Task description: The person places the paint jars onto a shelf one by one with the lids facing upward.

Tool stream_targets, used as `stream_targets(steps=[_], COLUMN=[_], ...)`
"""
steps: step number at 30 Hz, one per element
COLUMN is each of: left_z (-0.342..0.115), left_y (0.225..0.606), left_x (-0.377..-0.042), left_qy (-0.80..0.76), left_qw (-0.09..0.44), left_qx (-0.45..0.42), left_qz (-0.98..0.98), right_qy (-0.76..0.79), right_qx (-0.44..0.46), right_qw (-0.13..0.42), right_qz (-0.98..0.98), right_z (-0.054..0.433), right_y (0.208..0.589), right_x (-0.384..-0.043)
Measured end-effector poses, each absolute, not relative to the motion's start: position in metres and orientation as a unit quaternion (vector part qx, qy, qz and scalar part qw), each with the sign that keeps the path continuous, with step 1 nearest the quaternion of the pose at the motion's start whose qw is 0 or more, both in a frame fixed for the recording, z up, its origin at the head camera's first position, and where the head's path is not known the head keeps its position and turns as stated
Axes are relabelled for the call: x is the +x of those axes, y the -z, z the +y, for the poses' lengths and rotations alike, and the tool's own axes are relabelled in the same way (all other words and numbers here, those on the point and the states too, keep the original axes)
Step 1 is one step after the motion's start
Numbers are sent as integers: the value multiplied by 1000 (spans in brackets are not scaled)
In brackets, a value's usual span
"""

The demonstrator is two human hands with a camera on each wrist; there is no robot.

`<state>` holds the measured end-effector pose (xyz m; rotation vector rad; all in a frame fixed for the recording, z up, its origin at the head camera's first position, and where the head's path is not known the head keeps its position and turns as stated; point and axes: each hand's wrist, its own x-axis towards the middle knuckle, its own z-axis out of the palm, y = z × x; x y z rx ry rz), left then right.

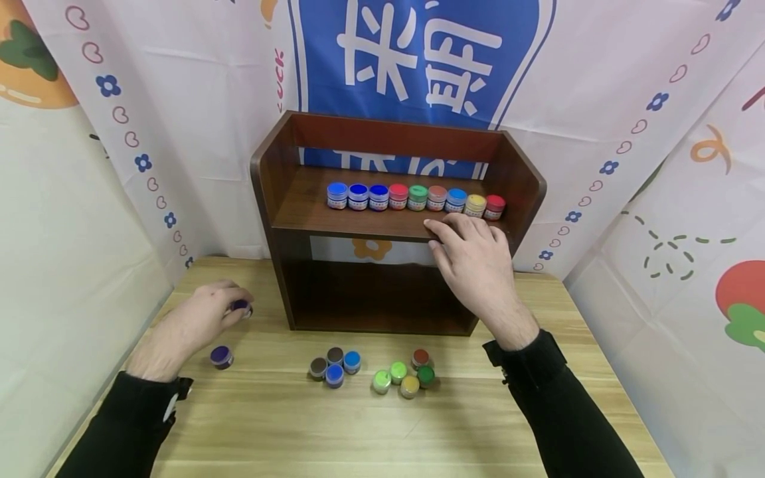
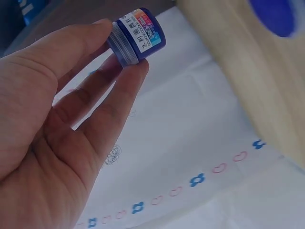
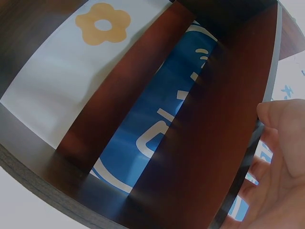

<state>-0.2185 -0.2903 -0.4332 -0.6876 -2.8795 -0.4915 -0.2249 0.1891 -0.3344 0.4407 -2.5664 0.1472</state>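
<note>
In the head view my left hand, above the table's left side, pinches a purple paint jar between thumb and fingertips. The left wrist view shows this paint jar tilted, its printed label visible. Another purple jar stands on the table near that wrist. My right hand is at the front edge of the upper shelf, fingers above the board and thumb lower; the right wrist view shows the thumb touching the edge. I see no jar in it. Behind it, several paint jars stand in a row, from blue to red.
The brown wooden rack stands at the back of the table, with a lower compartment. Before it are two jar clusters, one with brown and blue jars, one with green, yellow and red-brown jars. Printed cloth hangs around.
</note>
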Motion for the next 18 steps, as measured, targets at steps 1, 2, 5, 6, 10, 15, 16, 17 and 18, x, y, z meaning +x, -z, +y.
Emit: stream_targets(steps=[1,2,5,6,10,15,16,17,18], left_z=[-289,-287,-282,-281,-274,-265,-264,-262,-260], left_y=[431,429,421,419,410,398,396,394,392], left_x=[-217,-216,-212,-210,-205,-198,-197,-195,-194], left_qy=[164,163,161,160,157,155,155,156,158], left_qw=[75,78,86,88,102,116,119,121,124], left_qx=[-233,-235,-241,-243,-251,-251,-251,-250,-251], left_qz=[-956,-955,-953,-953,-950,-948,-948,-948,-947], right_qy=[-54,-55,-56,-56,-57,-59,-59,-59,-59], right_qx=[163,163,164,164,164,163,162,162,162], right_qw=[264,265,265,265,265,264,264,264,264], right_qz=[-949,-949,-948,-948,-948,-949,-949,-949,-949], right_z=[189,189,189,189,189,189,189,189,189], right_y=[334,335,335,335,336,335,335,335,335], right_x=[-225,-225,-225,-225,-226,-225,-225,-225,-225])
